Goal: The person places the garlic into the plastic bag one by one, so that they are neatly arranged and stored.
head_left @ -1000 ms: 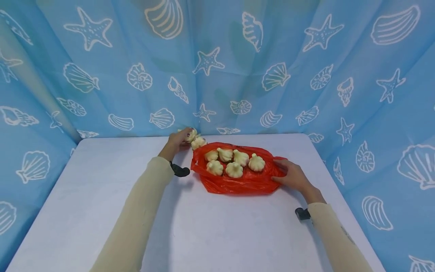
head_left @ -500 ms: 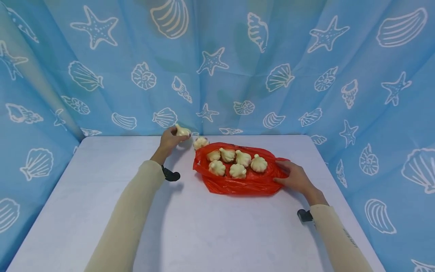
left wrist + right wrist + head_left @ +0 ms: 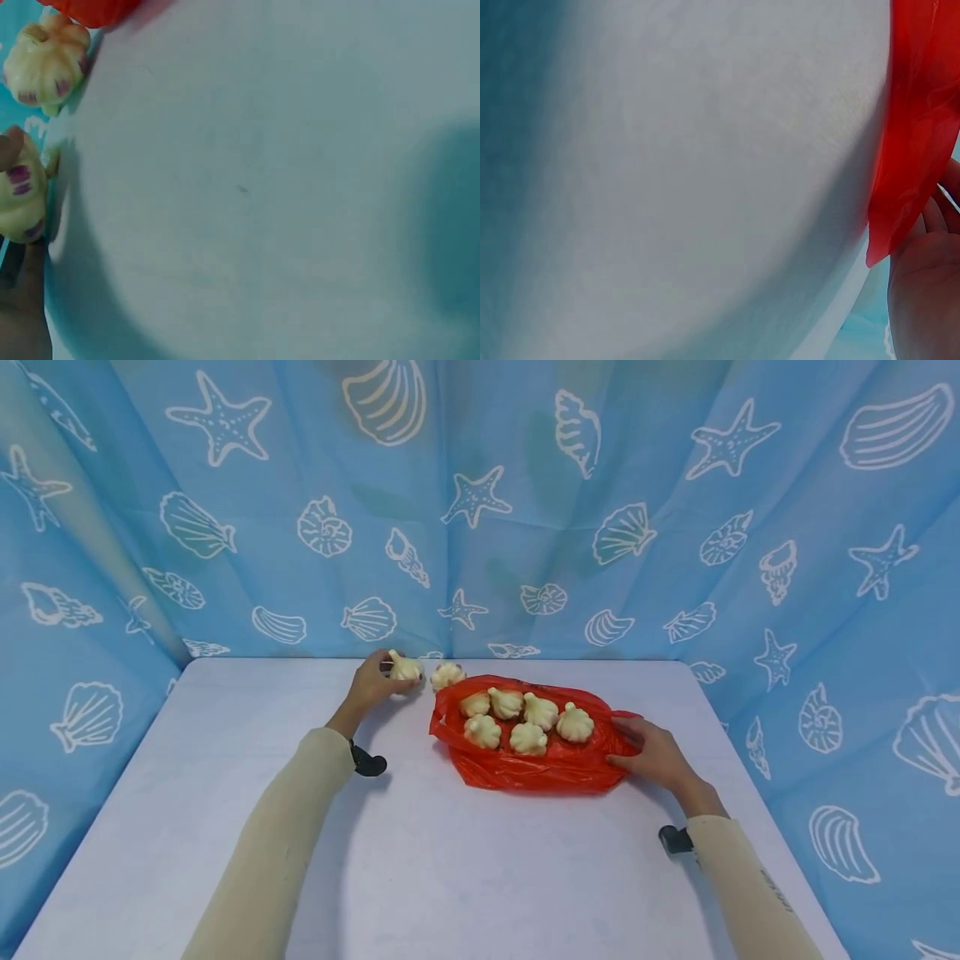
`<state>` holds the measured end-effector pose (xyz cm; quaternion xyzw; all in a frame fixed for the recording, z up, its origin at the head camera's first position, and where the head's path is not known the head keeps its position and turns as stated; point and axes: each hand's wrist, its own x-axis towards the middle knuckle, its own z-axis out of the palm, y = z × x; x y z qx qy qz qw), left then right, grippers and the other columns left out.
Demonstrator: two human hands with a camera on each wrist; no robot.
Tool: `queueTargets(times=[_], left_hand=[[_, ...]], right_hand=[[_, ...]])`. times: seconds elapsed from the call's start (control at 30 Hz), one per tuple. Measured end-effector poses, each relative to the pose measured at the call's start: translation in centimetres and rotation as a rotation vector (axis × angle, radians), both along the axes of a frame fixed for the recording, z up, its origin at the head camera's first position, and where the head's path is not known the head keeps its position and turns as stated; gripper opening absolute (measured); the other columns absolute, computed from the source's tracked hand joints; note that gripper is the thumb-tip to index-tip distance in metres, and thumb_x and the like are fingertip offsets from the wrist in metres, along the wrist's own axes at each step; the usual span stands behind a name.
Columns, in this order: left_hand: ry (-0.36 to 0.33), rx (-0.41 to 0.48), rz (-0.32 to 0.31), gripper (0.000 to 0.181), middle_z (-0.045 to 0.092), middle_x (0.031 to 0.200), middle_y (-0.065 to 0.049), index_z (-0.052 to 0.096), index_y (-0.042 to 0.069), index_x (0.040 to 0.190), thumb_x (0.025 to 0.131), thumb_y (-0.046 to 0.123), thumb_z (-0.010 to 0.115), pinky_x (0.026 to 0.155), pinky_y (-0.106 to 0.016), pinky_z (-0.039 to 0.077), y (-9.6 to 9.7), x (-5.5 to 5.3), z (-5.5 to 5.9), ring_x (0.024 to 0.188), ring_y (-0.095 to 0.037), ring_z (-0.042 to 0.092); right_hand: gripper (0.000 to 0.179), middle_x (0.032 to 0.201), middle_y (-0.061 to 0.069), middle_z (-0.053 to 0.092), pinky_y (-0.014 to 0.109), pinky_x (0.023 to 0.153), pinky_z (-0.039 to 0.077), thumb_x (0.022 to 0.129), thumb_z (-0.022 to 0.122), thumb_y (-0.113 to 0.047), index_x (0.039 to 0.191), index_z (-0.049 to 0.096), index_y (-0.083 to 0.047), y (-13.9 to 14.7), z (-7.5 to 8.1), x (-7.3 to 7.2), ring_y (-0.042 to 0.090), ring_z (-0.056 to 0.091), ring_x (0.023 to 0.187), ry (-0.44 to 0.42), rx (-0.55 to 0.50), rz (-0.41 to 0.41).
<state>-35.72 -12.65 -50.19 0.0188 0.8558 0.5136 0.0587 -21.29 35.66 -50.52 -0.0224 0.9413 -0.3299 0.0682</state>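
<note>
In the head view my left hand (image 3: 372,682) pinches a garlic bulb (image 3: 406,669) between thumb and fingers at the table's back edge. The left wrist view shows this bulb (image 3: 21,191) with purple patches, partly covered by a fingertip. Just right of it a second garlic bulb (image 3: 447,676) sits on the table, beside a red plastic bag (image 3: 540,774). The bag lies with its mouth spread wide, and several garlic bulbs (image 3: 528,738) rest inside. My right hand (image 3: 654,752) holds the bag's right end; in the right wrist view the red film hides part of the fingers.
A white table (image 3: 510,877) lies under everything. Blue curtains (image 3: 480,568) printed with shells and starfish hang close behind its back edge and along both sides.
My left hand has lifted a garlic bulb away from its neighbour, carried it left and lowered it toward the table. The right hand stays on the bag. The head view has shifted slightly.
</note>
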Motion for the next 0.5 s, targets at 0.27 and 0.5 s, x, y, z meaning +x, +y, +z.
queueTargets(times=[0.27,0.5], left_hand=[[0.108,-0.035,-0.054,0.053,0.057,0.125,-0.012,0.058,0.011,0.120,0.078,0.033,0.083,0.095,-0.044,0.049,-0.3,0.7,-0.6,0.116,-0.030,0.054],[0.173,-0.036,-0.095,0.053,0.061,0.118,-0.011,0.060,0.008,0.118,0.077,0.031,0.084,0.095,-0.041,0.050,-0.5,1.0,-1.2,0.109,-0.028,0.058]], right_hand=[[0.090,0.145,0.015,0.044,0.048,0.085,0.054,0.072,0.087,-0.029,0.148,0.040,-0.012,0.2,-0.4,-0.1,0.039,0.041,0.131,0.008,0.009,-0.004],[0.091,0.145,0.015,0.044,0.048,0.086,0.053,0.072,0.087,-0.030,0.148,0.040,-0.012,0.2,-0.5,-0.1,0.039,0.041,0.131,0.008,0.008,-0.003]])
